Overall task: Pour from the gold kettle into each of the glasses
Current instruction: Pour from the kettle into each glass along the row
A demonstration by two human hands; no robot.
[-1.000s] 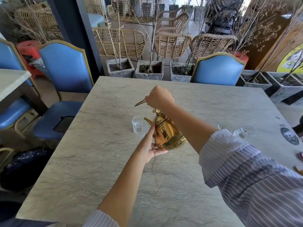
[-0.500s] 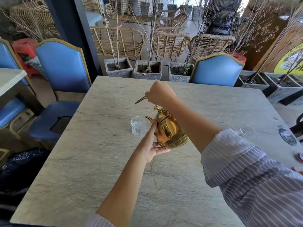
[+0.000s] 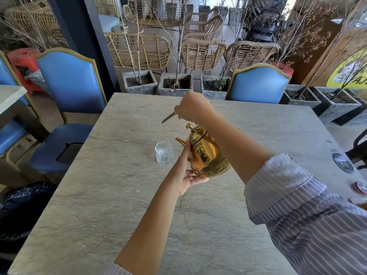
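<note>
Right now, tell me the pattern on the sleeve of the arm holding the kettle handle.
Thin white stripes on pale blue-grey sleeve, seen in the head view.

One head-worn wide-angle view looks forward and down across the table [image 3: 99, 195].

Kettle [image 3: 206, 153] hangs right of a glass [image 3: 164, 153] (another [image 3: 296, 156] farther right).

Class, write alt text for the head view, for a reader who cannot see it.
Two hands tilt a gold kettle above a stone table, its spout toward a clear glass. The right hand grips the handle; the left hand supports the base. Another glass stands to the right.
</note>
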